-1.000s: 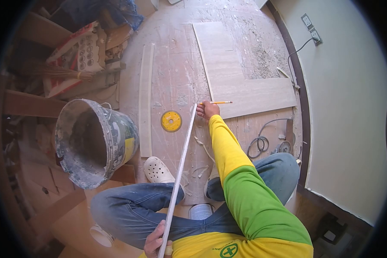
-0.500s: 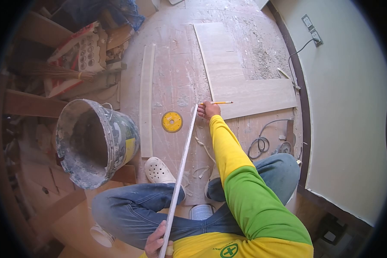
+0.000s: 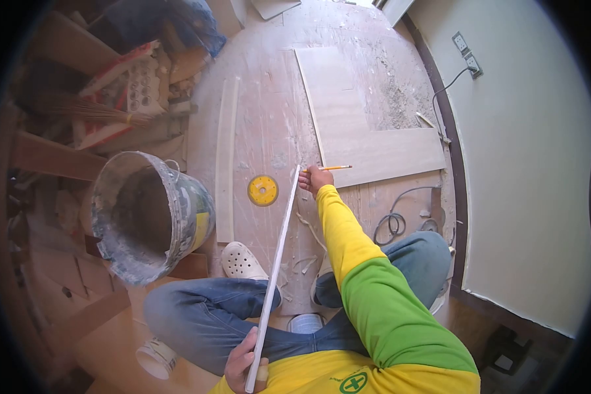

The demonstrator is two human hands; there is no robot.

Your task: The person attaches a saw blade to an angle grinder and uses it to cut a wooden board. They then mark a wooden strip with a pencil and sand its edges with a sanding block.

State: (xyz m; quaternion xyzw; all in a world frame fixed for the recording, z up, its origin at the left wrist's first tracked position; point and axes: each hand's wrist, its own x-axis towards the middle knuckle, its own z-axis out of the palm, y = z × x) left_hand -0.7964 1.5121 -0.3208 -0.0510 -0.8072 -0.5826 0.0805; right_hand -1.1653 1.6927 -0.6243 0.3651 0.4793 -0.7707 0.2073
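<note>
A long, thin white strip (image 3: 279,262) runs from near my belly out over the floor, seen edge-on. My left hand (image 3: 241,364) is wrapped around its near end, close to my lap. At its far end is my right hand (image 3: 315,179), with a yellow pencil (image 3: 338,168) pinched in the fingers and its eraser end pointing right. The fingertips of that hand are right at the strip's tip. A yellow cutting disc (image 3: 262,190) lies on the floor left of the strip. Beyond my right hand lies an L-shaped pale tile (image 3: 348,141).
A dirty bucket (image 3: 200,207) stands at left, beside a narrow tile strip (image 3: 225,164). A cable (image 3: 391,223) coils near my right knee. Dusty rubble (image 3: 404,105) lies by the right wall, where outlets (image 3: 466,54) hold a plugged-in cord. Boards and a torn box (image 3: 141,92) crowd the left.
The view has shifted slightly, so the floor objects sit a little lower in the picture. Both hands keep their holds on the strip and pencil.
</note>
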